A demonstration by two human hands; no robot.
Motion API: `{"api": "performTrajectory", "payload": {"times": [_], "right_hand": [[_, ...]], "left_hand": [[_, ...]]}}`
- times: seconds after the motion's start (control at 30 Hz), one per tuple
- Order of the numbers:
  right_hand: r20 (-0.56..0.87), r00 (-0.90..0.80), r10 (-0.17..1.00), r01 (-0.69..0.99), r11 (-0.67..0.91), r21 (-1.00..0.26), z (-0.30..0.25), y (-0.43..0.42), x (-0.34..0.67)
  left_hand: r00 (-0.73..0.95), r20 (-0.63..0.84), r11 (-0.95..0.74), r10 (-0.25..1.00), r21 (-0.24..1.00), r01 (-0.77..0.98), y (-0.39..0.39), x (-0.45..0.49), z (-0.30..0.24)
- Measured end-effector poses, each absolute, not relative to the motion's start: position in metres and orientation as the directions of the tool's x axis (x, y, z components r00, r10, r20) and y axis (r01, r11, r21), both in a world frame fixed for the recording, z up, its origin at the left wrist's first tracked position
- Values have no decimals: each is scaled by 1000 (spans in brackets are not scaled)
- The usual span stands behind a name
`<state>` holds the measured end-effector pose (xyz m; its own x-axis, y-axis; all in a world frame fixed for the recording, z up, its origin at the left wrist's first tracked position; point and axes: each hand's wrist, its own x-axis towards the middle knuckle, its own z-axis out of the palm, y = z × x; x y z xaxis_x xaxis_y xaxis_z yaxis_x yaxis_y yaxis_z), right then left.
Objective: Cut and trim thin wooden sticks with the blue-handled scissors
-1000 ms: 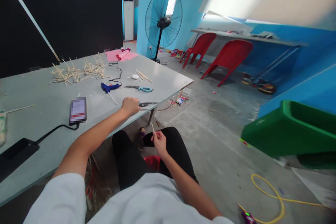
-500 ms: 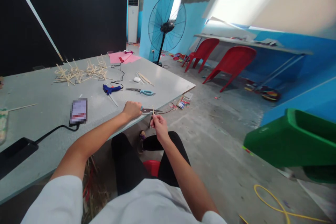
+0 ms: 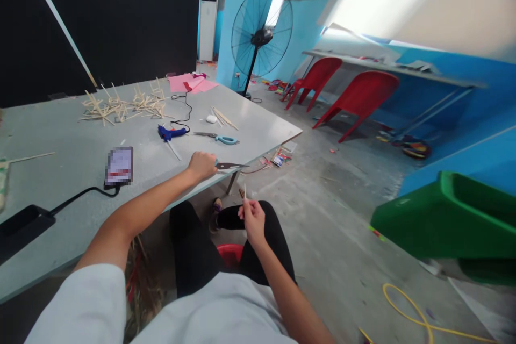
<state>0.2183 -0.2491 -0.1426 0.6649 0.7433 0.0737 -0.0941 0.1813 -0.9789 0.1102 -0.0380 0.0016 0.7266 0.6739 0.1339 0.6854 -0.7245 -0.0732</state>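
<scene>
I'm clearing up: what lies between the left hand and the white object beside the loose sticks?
In the head view, a loose pair of scissors lies between the left hand and the white object.

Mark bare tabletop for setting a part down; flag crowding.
Free: the table's right corner, past the loose sticks and scissors; also the strip between the phone and the lone stick at left. Crowded: the far side under the stick frames, and around the left hand holding second scissors.

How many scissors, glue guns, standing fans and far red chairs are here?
Scissors: 2, one pair in the left hand, one on the near table
Glue guns: 1
Standing fans: 1
Red chairs by the far table: 2
Total: 6
</scene>
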Motion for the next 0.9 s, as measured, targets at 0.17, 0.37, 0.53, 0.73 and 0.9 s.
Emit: {"api": "performTrajectory", "payload": {"times": [0.17,0.37,0.53,0.73,0.9], "right_hand": [[120,602,790,-153,261,-953,-80,-192,233],[100,490,866,-142,193,-971,-80,-171,234],[78,458,886,-179,178,-968,-73,-168,239],[93,505,858,-184,212,-960,-82,-166,239],[-19,547,837,-83,32,-996,-149,-219,216]], "left_hand": [[736,134,-732,664,-81,676,-39,109,2],[763,148,-759,630,-88,644,-39,109,1],[775,150,-774,614,-81,628,-38,110,0],[747,132,-745,651,-71,663,-34,111,0],[694,141,-693,706,-65,718,-28,110,0]]}}
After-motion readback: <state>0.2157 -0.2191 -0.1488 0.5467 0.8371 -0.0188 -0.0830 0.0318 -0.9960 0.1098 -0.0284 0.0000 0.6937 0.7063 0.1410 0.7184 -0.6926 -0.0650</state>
